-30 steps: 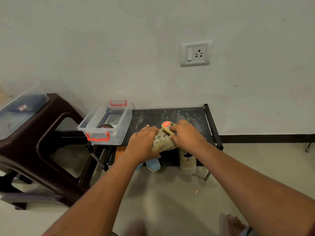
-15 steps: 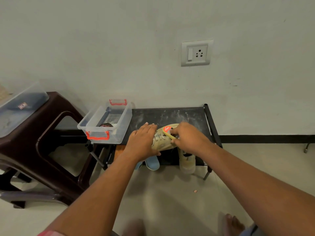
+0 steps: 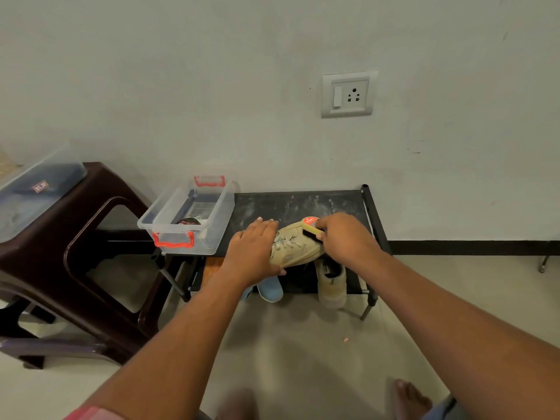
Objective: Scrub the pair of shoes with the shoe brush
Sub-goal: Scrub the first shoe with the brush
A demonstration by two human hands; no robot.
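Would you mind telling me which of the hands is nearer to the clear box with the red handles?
Left. The left hand holds the shoe just right of the box; the right hand, holding the brush, is farther right.

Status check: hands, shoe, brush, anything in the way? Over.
Left hand holds tan shoe on rack. Right hand grips brush against it. Second shoe on lower shelf. Path clear.

The beige sneaker (image 3: 295, 245) looks like matt, slightly rough cloth with woven laces. The shoe brush (image 3: 312, 227) has a smooth yellow back, a glossy red label and dark bristles. The rack shelf (image 3: 303, 204) is matt black with pale dusty smears, framed by black metal tubes (image 3: 374, 219). The storage box (image 3: 222, 207) is clear, smooth plastic, and the brown stool (image 3: 100, 189) is glossy plastic.
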